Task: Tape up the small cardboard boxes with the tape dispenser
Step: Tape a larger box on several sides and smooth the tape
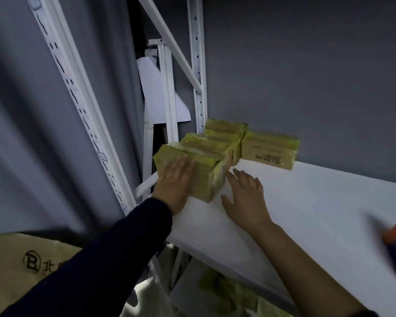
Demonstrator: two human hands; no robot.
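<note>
Both hands are open: left hand (pixel 174 179) presses flat on the nearest box (pixel 209 177), right hand (pixel 245 197) spread beside it; the boxes behind (pixel 270 149) look taped.

Three small boxes (pixel 206 145) in a row at the shelf (pixel 306 213) left end, a fourth box (pixel 269 149) right of the rearmost

dim grey wall (pixel 306 65) behind white metal shelving (pixel 284 213).
</note>
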